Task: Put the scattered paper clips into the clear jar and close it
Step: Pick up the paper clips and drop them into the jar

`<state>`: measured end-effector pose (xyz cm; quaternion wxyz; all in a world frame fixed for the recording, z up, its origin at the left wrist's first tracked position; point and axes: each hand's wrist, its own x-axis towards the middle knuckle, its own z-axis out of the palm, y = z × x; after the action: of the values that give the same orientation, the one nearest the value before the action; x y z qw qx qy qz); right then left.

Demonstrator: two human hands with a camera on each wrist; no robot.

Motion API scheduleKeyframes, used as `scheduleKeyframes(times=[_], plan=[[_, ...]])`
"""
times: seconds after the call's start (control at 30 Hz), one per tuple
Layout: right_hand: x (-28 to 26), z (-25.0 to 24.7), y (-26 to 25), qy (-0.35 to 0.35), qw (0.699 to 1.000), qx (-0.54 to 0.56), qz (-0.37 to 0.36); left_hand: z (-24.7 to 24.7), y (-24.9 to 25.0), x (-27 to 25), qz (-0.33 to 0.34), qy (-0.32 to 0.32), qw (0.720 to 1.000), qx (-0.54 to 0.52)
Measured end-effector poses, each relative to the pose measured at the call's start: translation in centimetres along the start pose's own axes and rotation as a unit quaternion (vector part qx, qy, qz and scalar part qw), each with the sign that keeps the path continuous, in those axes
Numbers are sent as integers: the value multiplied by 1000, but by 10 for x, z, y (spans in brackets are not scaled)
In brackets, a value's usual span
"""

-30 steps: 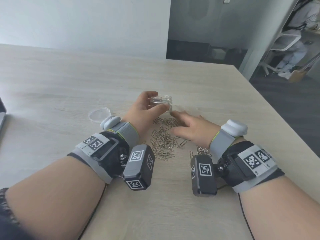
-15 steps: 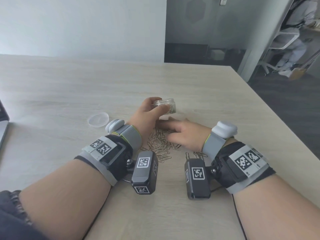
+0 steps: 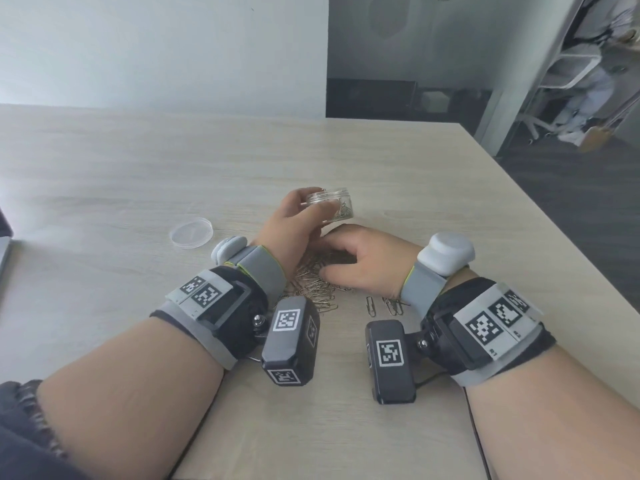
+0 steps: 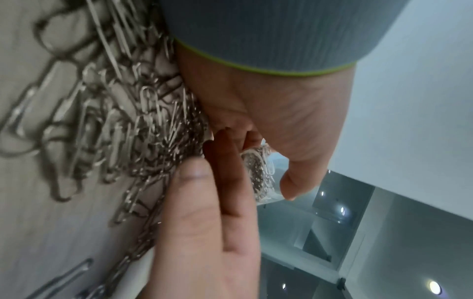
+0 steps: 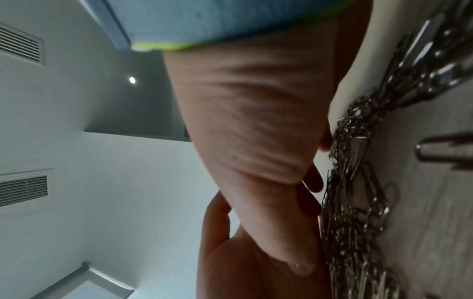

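Here the left hand [image 3: 291,230] has its grip curled round the jar [image 3: 334,206], lifted at 12 o'clock; the right hand [image 3: 367,261], fingers loosely bent, rests on the clips [image 3: 311,285]; lid [image 3: 191,233] at 10 o'clock on the pale counter [image 3: 138,174]

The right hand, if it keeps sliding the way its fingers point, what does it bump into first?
Probably the left hand, which holds the clear jar just beyond the right hand. The right hand's fingers lie on the paper clips and point toward it, though depth is unclear.

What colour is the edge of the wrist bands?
Yellow-green, on grey bands. It shows best in the left wrist view.
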<state>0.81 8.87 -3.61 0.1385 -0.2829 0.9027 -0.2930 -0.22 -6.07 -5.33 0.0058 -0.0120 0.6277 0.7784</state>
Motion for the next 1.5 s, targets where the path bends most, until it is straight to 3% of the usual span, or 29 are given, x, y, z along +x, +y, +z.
scheduleKeyframes(times=[0.1,0.2,0.47,0.73,0.97,1.33,1.5], plan=[[-2,-1,0,21,995,-92,39,-9,1,4,-14,-12,999,-47],[-7,0,-9,-4,984,-158,84,-21,7,8,-19,-4,999,-47],[1,28,-38,-13,970,-237,47,-33,10,15,-31,-2,998,-59],[2,15,-35,-7,983,-181,21,-28,8,11,-10,-14,1000,-5],[-5,-9,-17,14,983,-170,60,-30,8,10,12,-57,996,68],[-9,-21,-4,96,977,-159,103,-28,2,6,46,-82,985,144],[-12,-30,5,192,970,-105,108,-27,-2,4,59,-86,976,189]])
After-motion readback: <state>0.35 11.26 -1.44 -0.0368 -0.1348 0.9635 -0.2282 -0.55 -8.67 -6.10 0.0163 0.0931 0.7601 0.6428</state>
